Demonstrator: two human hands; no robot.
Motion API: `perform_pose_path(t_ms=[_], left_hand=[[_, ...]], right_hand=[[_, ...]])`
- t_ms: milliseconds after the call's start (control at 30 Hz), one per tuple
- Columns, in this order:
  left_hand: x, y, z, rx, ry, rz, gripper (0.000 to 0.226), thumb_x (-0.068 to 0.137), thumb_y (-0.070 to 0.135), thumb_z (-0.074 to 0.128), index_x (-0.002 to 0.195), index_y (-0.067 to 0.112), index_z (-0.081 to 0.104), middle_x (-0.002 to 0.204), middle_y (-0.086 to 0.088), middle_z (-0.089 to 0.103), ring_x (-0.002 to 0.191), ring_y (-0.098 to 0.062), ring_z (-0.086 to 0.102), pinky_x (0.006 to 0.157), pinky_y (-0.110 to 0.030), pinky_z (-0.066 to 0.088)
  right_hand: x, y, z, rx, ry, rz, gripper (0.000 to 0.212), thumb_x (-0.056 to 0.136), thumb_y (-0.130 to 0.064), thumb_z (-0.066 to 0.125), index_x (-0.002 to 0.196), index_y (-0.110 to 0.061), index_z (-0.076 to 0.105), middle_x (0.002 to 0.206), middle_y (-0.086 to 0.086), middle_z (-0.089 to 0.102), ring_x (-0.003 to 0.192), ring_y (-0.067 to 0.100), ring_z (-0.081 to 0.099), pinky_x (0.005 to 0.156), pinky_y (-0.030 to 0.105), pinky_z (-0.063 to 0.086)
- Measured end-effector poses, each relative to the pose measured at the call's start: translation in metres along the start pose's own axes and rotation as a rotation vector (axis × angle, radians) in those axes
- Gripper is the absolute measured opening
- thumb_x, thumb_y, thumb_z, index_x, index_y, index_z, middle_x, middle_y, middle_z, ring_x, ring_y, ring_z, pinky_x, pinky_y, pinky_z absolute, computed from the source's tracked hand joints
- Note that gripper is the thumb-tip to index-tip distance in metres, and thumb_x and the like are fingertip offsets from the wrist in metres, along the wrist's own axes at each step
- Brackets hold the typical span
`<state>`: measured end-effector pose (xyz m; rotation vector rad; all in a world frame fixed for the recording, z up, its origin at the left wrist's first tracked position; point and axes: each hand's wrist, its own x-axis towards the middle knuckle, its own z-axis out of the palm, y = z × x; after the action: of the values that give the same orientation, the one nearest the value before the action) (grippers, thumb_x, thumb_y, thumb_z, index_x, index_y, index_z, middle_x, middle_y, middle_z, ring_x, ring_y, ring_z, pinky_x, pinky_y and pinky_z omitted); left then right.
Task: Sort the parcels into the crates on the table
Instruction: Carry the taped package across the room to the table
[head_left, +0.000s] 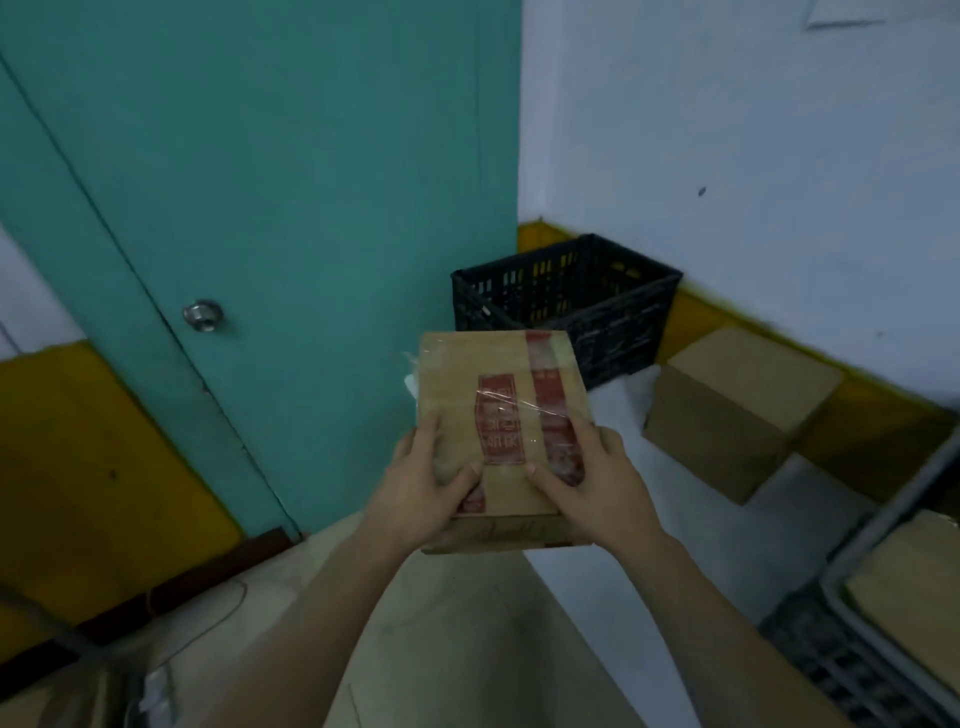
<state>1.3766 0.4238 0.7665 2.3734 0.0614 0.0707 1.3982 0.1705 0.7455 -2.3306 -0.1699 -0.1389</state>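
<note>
A flat brown cardboard parcel (496, 374) with red print and clear tape is held up in front of me, above the table's near left corner. My left hand (423, 488) grips its near left edge, thumb on top. My right hand (592, 480) grips the near right edge, thumb also on top. Just beyond the parcel stands a black slotted crate (618, 291) on the white table (810, 499), in the far corner; what it holds is hidden by the parcel.
A plain cardboard box (737, 400) sits on the table right of the black crate. A grey crate (852, 592) at the lower right holds another brown parcel (914, 587). A teal door (260, 208) with a metal knob (203, 314) is on the left.
</note>
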Motion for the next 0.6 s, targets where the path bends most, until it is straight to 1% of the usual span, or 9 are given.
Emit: perform_pose_path(t_ms=[67, 200, 267, 400, 467, 500, 567, 600], left_hand=[[0.023, -0.007, 0.01, -0.013, -0.056, 0.046, 0.094, 0.096, 0.063, 0.065, 0.169, 0.031, 0.014, 0.161, -0.005, 0.04, 0.139, -0.025, 0.052, 0.115, -0.044, 0.046], [0.076, -0.02, 0.027, -0.023, -0.176, 0.152, 0.093, 0.095, 0.067, 0.063, 0.167, 0.036, 0.013, 0.158, -0.001, 0.04, 0.137, -0.022, 0.053, 0.112, -0.045, 0.048], [0.101, -0.023, 0.032, -0.035, -0.238, 0.22, 0.092, 0.093, 0.07, 0.062, 0.165, 0.04, 0.014, 0.155, 0.001, 0.041, 0.135, -0.022, 0.054, 0.11, -0.046, 0.05], [0.141, -0.021, 0.04, -0.027, -0.354, 0.352, 0.093, 0.093, 0.073, 0.06, 0.167, 0.039, 0.014, 0.163, 0.001, 0.036, 0.14, -0.019, 0.049, 0.115, -0.042, 0.046], [0.155, -0.017, 0.049, -0.028, -0.419, 0.394, 0.092, 0.094, 0.071, 0.06, 0.167, 0.039, 0.014, 0.165, 0.004, 0.034, 0.141, -0.018, 0.049, 0.115, -0.044, 0.046], [0.162, -0.016, 0.055, -0.029, -0.449, 0.413, 0.091, 0.094, 0.071, 0.06, 0.166, 0.04, 0.014, 0.164, 0.005, 0.034, 0.14, -0.017, 0.049, 0.114, -0.045, 0.048], [0.171, -0.009, 0.068, -0.04, -0.521, 0.444, 0.091, 0.093, 0.07, 0.061, 0.165, 0.041, 0.013, 0.162, 0.007, 0.034, 0.138, -0.014, 0.049, 0.112, -0.043, 0.049], [0.174, -0.006, 0.076, -0.048, -0.553, 0.461, 0.091, 0.094, 0.069, 0.061, 0.165, 0.04, 0.013, 0.162, 0.008, 0.034, 0.137, -0.012, 0.049, 0.111, -0.042, 0.048]], right_hand=[[0.008, 0.01, 0.004, -0.031, 0.036, 0.054, 0.088, 0.091, -0.076, 0.065, 0.163, -0.053, 0.02, 0.139, -0.001, 0.046, 0.115, 0.024, 0.064, 0.092, 0.04, 0.058], [0.021, 0.022, 0.01, -0.088, 0.113, 0.17, 0.086, 0.092, -0.075, 0.064, 0.163, -0.051, 0.021, 0.142, 0.0, 0.046, 0.117, 0.026, 0.064, 0.09, 0.043, 0.059], [0.023, 0.022, 0.013, -0.105, 0.16, 0.237, 0.086, 0.093, -0.074, 0.064, 0.164, -0.049, 0.022, 0.143, 0.001, 0.047, 0.12, 0.025, 0.062, 0.09, 0.039, 0.057], [0.02, 0.02, 0.02, -0.128, 0.284, 0.352, 0.086, 0.092, -0.08, 0.06, 0.163, -0.052, 0.021, 0.145, 0.001, 0.048, 0.121, 0.022, 0.062, 0.088, 0.034, 0.054], [0.015, 0.021, 0.023, -0.142, 0.329, 0.414, 0.087, 0.092, -0.081, 0.058, 0.164, -0.052, 0.019, 0.148, 0.0, 0.046, 0.117, 0.02, 0.062, 0.088, 0.034, 0.054], [0.011, 0.021, 0.025, -0.151, 0.349, 0.446, 0.087, 0.092, -0.081, 0.058, 0.164, -0.052, 0.018, 0.149, 0.0, 0.045, 0.112, 0.016, 0.06, 0.088, 0.033, 0.054], [0.003, 0.023, 0.026, -0.169, 0.39, 0.504, 0.087, 0.093, -0.08, 0.058, 0.164, -0.051, 0.016, 0.15, -0.002, 0.043, 0.104, 0.009, 0.052, 0.088, 0.032, 0.053], [0.0, 0.025, 0.026, -0.174, 0.406, 0.532, 0.087, 0.093, -0.081, 0.058, 0.164, -0.051, 0.016, 0.151, -0.002, 0.043, 0.104, 0.008, 0.052, 0.089, 0.032, 0.054]])
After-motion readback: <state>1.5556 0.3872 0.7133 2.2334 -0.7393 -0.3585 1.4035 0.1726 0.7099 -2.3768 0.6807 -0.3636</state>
